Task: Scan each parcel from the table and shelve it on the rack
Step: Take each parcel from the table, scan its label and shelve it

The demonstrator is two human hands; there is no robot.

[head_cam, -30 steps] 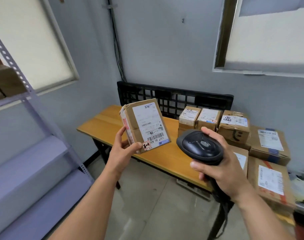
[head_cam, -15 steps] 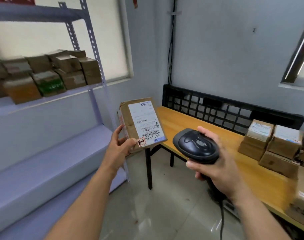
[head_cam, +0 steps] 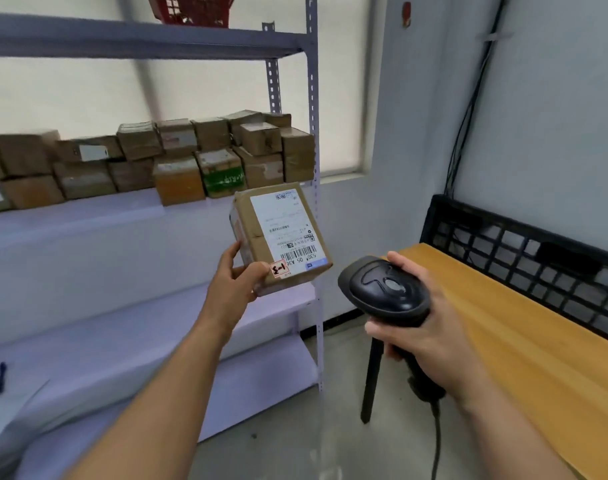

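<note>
The left hand [head_cam: 235, 284] grips a parcel [head_cam: 278, 237] by its lower corner, label up for reading, in the air before the rack [head_cam: 311, 133]. The right hand [head_cam: 430, 327] clasps a scanner [head_cam: 385, 292] aimed toward it.

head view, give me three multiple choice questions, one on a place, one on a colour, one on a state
1. Where do the stacked boxes sit?
A) on a chair
B) on a rack shelf
C) in a cart

2. What colour is the scanner?
A) black
B) white
C) yellow

3. What is the left hand doing?
A) hanging empty
B) pointing upward
C) holding a parcel

Answers:
1 B, they line the rack's middle shelf.
2 A, its whole head is black.
3 C, thumb and fingers grip the parcel's lower corner.
</note>
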